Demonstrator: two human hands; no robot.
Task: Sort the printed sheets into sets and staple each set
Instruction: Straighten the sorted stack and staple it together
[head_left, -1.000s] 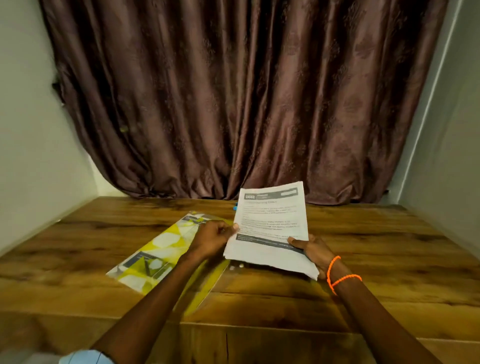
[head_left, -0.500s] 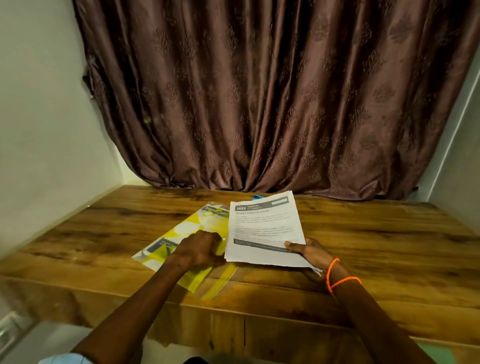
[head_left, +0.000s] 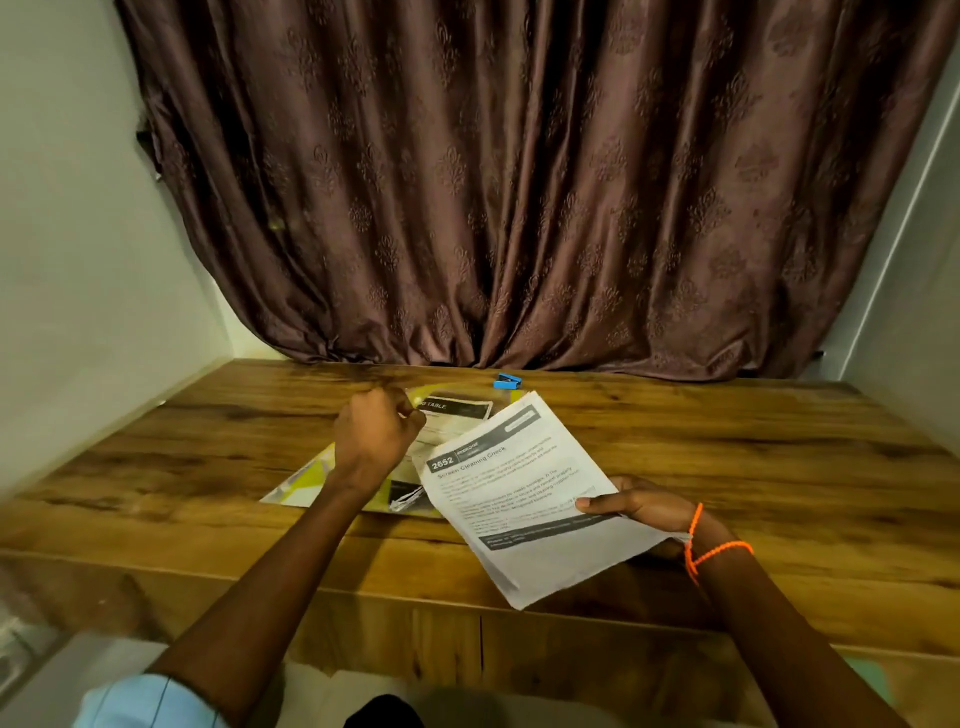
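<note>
The left hand (head_left: 375, 436) covers part of the yellow folder (head_left: 306, 480) on the table (head_left: 727, 457); its fingers are curled, and what they pinch I cannot tell. The right hand (head_left: 641, 506) pinches the printed sheets (head_left: 524, 499) above the table's near edge, thumb on top.

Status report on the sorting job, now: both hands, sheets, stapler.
Right hand pinching the printed stack above the table edge. Left hand curled over the sheet on the yellow folder; grip unclear. Blue stapler untouched by the curtain, path clear.
</note>
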